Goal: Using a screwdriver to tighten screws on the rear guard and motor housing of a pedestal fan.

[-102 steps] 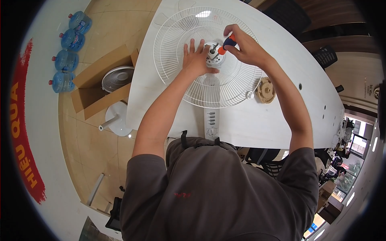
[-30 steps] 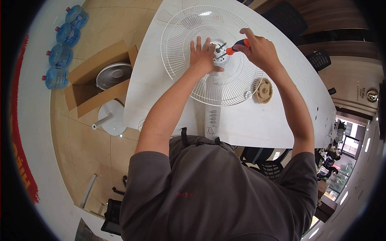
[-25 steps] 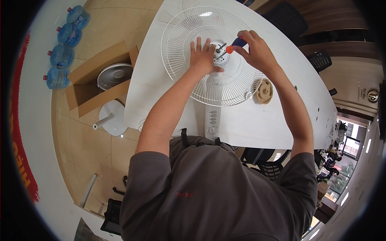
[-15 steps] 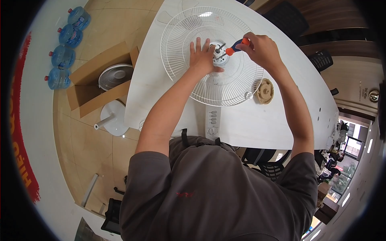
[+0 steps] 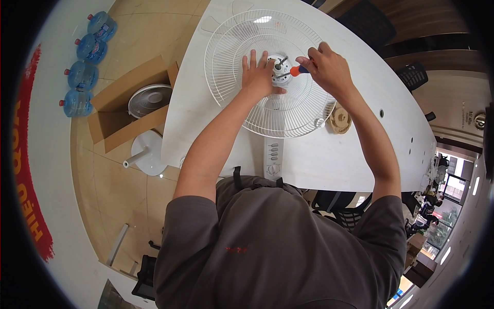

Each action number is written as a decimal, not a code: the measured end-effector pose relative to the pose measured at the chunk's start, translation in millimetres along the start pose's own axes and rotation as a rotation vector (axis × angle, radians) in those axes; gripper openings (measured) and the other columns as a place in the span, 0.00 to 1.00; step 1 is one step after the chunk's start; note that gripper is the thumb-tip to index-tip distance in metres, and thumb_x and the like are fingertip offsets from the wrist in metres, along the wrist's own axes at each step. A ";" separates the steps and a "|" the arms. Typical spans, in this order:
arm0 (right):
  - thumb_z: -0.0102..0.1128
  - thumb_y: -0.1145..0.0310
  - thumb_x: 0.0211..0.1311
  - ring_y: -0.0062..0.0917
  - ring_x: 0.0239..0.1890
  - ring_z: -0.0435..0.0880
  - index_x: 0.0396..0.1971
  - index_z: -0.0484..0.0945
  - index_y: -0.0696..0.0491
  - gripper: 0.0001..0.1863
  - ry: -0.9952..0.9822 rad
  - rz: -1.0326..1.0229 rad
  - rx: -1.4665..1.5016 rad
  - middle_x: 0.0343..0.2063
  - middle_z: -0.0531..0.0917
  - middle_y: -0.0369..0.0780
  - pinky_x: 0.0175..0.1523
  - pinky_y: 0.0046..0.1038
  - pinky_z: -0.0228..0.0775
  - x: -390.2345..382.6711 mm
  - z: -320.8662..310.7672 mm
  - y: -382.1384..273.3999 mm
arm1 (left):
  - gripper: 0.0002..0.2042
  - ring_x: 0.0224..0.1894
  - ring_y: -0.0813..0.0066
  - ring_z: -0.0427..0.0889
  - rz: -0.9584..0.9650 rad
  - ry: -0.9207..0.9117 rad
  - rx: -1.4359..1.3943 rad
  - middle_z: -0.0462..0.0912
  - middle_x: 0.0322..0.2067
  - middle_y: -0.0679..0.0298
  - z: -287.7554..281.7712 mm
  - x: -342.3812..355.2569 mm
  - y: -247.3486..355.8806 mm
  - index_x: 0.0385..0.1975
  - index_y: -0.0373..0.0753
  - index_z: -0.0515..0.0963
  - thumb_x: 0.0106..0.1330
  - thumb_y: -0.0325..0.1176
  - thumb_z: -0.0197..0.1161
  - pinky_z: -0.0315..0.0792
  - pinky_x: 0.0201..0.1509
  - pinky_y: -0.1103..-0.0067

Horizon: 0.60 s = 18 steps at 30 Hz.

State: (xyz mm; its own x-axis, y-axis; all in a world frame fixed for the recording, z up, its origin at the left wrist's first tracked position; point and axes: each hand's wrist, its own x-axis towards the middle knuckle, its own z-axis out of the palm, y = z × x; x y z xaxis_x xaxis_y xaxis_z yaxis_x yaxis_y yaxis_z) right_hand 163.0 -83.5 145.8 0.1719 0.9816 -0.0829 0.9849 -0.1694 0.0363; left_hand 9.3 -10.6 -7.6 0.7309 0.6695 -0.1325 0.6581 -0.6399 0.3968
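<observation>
A round white wire fan guard (image 5: 231, 87) lies over the motor end of a fan, whose hub (image 5: 280, 77) and metal shaft show at the middle. Spread across the wires left of the hub is my left hand (image 5: 257, 77), fingers apart and pressing down flat. My right hand (image 5: 329, 67) is wrapped round the handle of an orange and blue screwdriver (image 5: 296, 71), its shaft slanting down to the hub plate. The tip's exact contact is too small to tell. A white control panel (image 5: 273, 157) with several buttons and a dial sticks out below the guard.
A beige moulded round piece (image 5: 340, 121) sits on the white table (image 5: 329, 165) right of the guard. Clear fan blades (image 5: 213, 24) lie at the far left. On the floor are an open cardboard box (image 5: 123, 129), a white fan base (image 5: 150, 154) and several blue water bottles (image 5: 82, 74).
My right hand has turned on the screwdriver handle and now covers more of it. My left hand stays on the guard.
</observation>
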 end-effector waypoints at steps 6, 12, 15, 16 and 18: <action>0.63 0.45 0.65 0.33 0.22 0.85 0.39 0.78 0.54 0.24 0.383 -0.228 0.319 0.20 0.84 0.40 0.29 0.31 0.74 3.1 29.6 7.7 | 0.57 0.78 0.42 0.37 0.009 -0.002 0.020 0.52 0.76 0.56 -1.3 1.1 0.4 0.72 0.48 0.61 0.41 0.72 0.72 0.30 0.78 0.48; 0.63 0.42 0.63 0.33 0.20 0.85 0.36 0.76 0.53 0.26 0.211 -0.091 0.267 0.19 0.84 0.40 0.27 0.32 0.74 10.1 24.3 -6.9 | 0.60 0.77 0.34 0.40 0.031 0.038 -0.020 0.54 0.74 0.46 4.8 2.9 1.8 0.72 0.41 0.58 0.41 0.71 0.74 0.31 0.75 0.40; 0.66 0.45 0.62 0.32 0.19 0.84 0.34 0.75 0.53 0.24 0.255 -0.054 0.244 0.18 0.83 0.40 0.25 0.30 0.72 12.9 23.4 -13.7 | 0.57 0.75 0.32 0.46 0.041 0.096 -0.217 0.55 0.72 0.41 -4.4 6.1 6.9 0.70 0.39 0.60 0.43 0.68 0.75 0.35 0.72 0.35; 0.64 0.43 0.62 0.32 0.18 0.83 0.33 0.75 0.54 0.26 0.262 -0.054 0.231 0.17 0.83 0.40 0.25 0.30 0.72 14.7 23.0 -15.3 | 0.54 0.74 0.34 0.50 0.045 0.130 -0.380 0.56 0.72 0.40 -6.6 7.3 8.2 0.68 0.39 0.62 0.44 0.66 0.76 0.37 0.70 0.32; 0.62 0.40 0.63 0.32 0.17 0.83 0.33 0.75 0.54 0.27 0.270 -0.044 0.217 0.16 0.82 0.40 0.24 0.30 0.72 18.1 23.0 -18.1 | 0.48 0.73 0.40 0.56 0.064 0.149 -0.472 0.59 0.70 0.43 -7.3 9.9 12.2 0.66 0.40 0.63 0.49 0.61 0.76 0.39 0.69 0.31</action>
State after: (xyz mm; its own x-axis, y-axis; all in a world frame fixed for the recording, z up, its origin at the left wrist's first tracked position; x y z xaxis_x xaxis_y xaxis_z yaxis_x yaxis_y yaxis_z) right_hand 148.9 -64.6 120.7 0.1454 0.9715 0.1874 0.9779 -0.1123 -0.1766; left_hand 23.3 -9.0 2.6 0.7110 0.7028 0.0232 0.4337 -0.4642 0.7723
